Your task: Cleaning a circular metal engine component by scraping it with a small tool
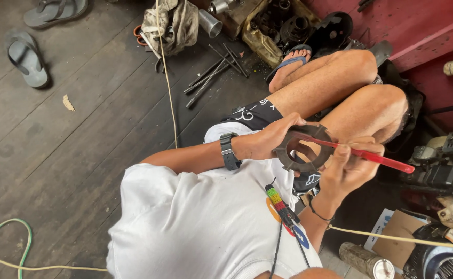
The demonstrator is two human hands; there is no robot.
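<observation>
White T-shirt (195, 227) fills the bottom of my view, closest thing to the lens; a beaded cord (279, 202) in green, yellow and red hangs over the chest.

Left hand (267, 140), dark watch (229, 151) on the wrist, is closed on the rim of a dark, worn metal ring (288, 160) with a large centre hole. Ring is held up in front of the bent knees, face toward me.

Right hand (347, 168) is wrapped around a red-handled tool (376, 157). Handle sticks out to the right of the fist; the thin working end lies across the upper face of the ring, touching it. I can't tell what kind of tip it has.

Person sits on a dark plank floor (82, 134), knees drawn up, one foot in a blue-strapped sandal (288, 61).

Around:
- loose metal rods (211, 77) on the floor, just left of the foot
- greasy engine parts (273, 26) at top centre, dirty cloth (172, 23) beside them
- two grey flip-flops (30, 57) top left, well apart from the work
- green hose (9, 227) bottom left
- pale string (167, 77) running down across the floor
- cardboard box (396, 227) and more machine parts on the right
- red painted panel (417, 26) top right
</observation>
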